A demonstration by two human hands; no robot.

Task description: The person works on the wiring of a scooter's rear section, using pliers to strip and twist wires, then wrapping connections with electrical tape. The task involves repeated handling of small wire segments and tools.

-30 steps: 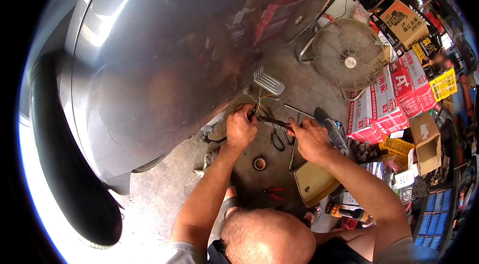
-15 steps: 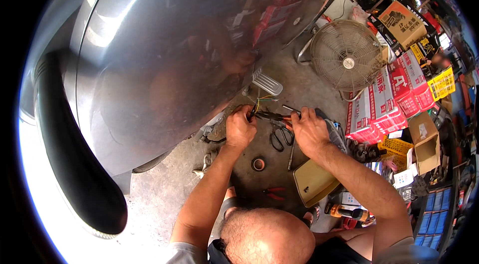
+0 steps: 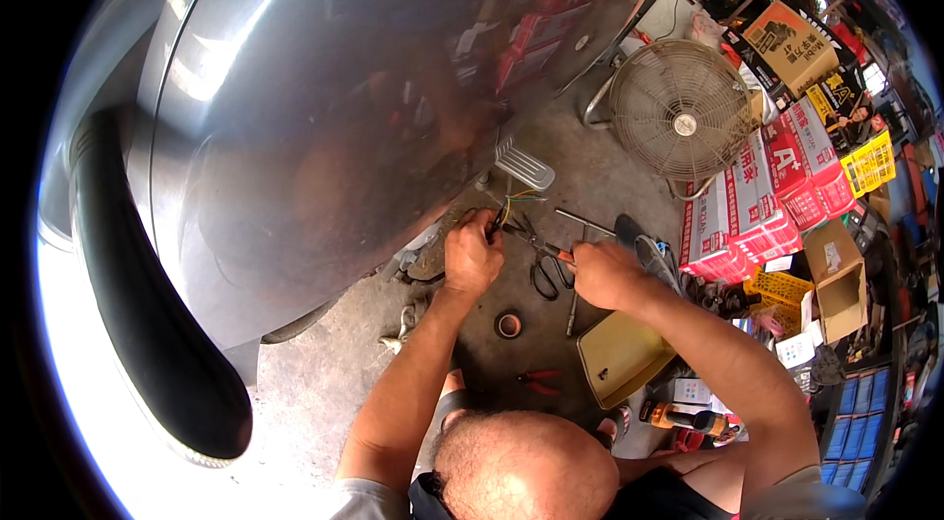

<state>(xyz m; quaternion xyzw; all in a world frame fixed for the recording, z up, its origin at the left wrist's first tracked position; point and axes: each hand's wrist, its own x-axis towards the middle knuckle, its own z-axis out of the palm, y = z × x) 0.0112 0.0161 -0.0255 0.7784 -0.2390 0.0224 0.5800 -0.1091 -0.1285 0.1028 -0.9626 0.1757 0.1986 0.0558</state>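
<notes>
red-and-white cartons (image 3: pixel 762 201) stand stacked against the fan (image 3: pixel 681 110) at right, with a yellow label panel (image 3: pixel 870 161) and a brown cardboard box (image 3: pixel 836 279) beside them. under the grey car body (image 3: pixel 324 87), the left hand (image 3: pixel 472 255) is curled around a bundle of coloured wires (image 3: pixel 519 198) hanging from the bodywork, while the right hand (image 3: pixel 602 274) is closed on the handles of pliers (image 3: pixel 536 245) whose tip meets those wires. black scissors (image 3: pixel 546 276), a tape roll (image 3: pixel 508 325) and a tan tray (image 3: pixel 619 358) lie on the concrete floor (image 3: pixel 324 392).
</notes>
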